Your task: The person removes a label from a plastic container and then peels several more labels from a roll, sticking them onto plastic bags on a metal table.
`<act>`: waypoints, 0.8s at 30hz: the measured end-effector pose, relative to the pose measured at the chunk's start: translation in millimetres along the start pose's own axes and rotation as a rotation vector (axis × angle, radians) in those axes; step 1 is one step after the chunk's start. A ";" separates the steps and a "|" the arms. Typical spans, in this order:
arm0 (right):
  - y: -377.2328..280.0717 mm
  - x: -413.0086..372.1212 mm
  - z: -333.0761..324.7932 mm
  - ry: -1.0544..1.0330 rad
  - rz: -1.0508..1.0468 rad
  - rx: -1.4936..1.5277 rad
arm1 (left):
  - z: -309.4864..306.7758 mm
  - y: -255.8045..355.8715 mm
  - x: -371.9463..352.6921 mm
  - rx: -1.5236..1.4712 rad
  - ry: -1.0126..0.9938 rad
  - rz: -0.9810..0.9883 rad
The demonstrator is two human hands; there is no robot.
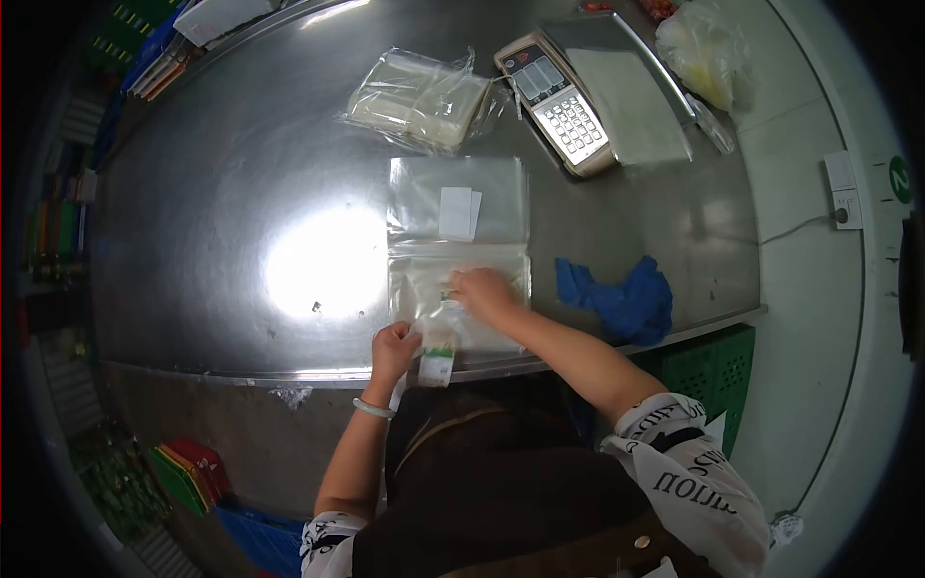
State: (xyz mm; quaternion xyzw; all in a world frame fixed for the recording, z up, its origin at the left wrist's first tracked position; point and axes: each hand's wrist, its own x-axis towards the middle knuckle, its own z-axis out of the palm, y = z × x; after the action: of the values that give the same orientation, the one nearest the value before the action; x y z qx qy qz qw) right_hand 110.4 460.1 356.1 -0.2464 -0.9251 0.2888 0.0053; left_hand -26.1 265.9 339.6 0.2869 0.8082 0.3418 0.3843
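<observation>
Clear plastic bags (410,205) lie in a stack on the metal table (212,193), with two white cards (460,214) on the upper part. My right hand (485,297) rests over the lower part of the bags, fingers bent around something small and greenish that I cannot make out. At the table's front edge, my left hand (394,351) is closed in a pinch near the bags' lower left corner; what it pinches is too small to name. Between my hands, a white and green label (437,362) overlaps the front edge.
A wrapped bundle of bags (414,96) lies farther back. Right of it stand a scale with a keypad (568,120) and a flat metal tray (631,96). A blue cloth (626,301) lies on the right, above a green crate (708,371). A tied plastic bag (703,58) sits back right.
</observation>
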 end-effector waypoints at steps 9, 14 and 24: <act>33.1 -46.1 -31.2 -0.038 -0.357 0.001 | -12.7 30.4 -13.9 -0.413 0.000 -0.034; 50.6 -40.8 -1.3 -0.055 -0.301 0.132 | -29.6 26.8 -17.7 -0.253 -0.172 -0.090; 62.3 7.5 -70.1 0.669 0.281 0.787 | -30.0 70.9 -7.3 -0.263 -0.045 0.059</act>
State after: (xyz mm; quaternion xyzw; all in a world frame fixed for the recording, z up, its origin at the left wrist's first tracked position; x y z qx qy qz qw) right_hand 142.7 545.2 380.0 -0.4257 -0.6528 0.5176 0.3531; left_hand -32.5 293.3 411.6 0.2655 0.7387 0.4495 0.4264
